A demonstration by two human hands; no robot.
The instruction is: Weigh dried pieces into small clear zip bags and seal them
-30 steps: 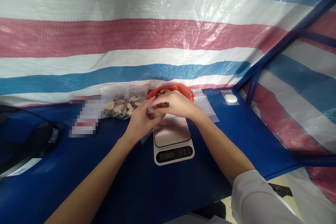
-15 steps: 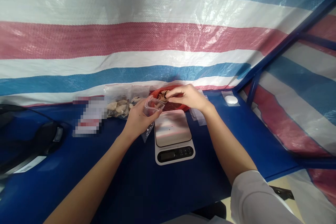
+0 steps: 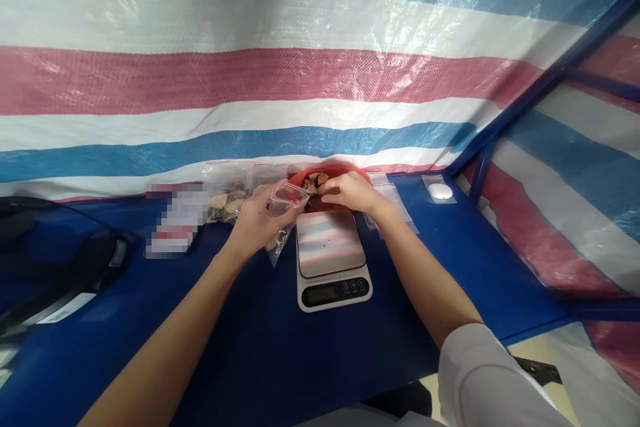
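My left hand is closed on a clear zip bag, its mouth held open and a few pale pieces showing low inside. My right hand reaches into a red plastic bag holding dried brown slices. Its fingers are pinched at the slices; whether a piece is between them is hidden. In front of both hands stands a white kitchen scale with a shiny square plate and a dark display. Nothing but small dark specks shows on its plate.
Filled clear bags of dried slices lean left of my left hand. Flat zip bags lie right of the red bag. A white oval object sits farther right. A black device is at left; striped sheeting rises behind the blue table.
My right hand has moved slightly left and down, deeper into the red bag. The clear bag in my left hand has shifted a little left. The scale stays put.
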